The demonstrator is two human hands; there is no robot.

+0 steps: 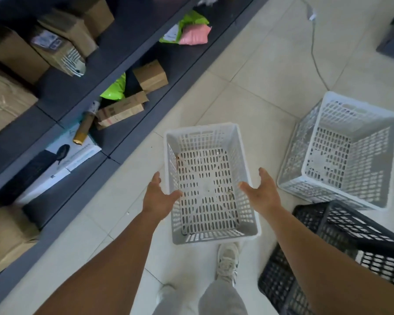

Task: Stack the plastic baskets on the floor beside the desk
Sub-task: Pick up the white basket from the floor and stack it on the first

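Observation:
A white perforated plastic basket (pixel 210 185) sits upright and empty in the middle of the tiled floor. My left hand (pixel 158 197) is at its left rim and my right hand (pixel 263 193) at its right rim. Both have fingers spread and thumbs reaching over the rim, and neither is closed on it. To the right stand two more white baskets (pixel 350 153), one nested inside the other and tilted. A black plastic basket (pixel 341 244) stands at lower right, partly behind my right forearm.
Dark shelving (pixel 105 78) runs along the left, holding cardboard boxes (pixel 150 76) and green and pink parcels (pixel 191 30). A grey cable (pixel 314 53) trails across the floor at the back. My white shoe (pixel 228 262) is just below the basket. Bare tiles lie between the baskets.

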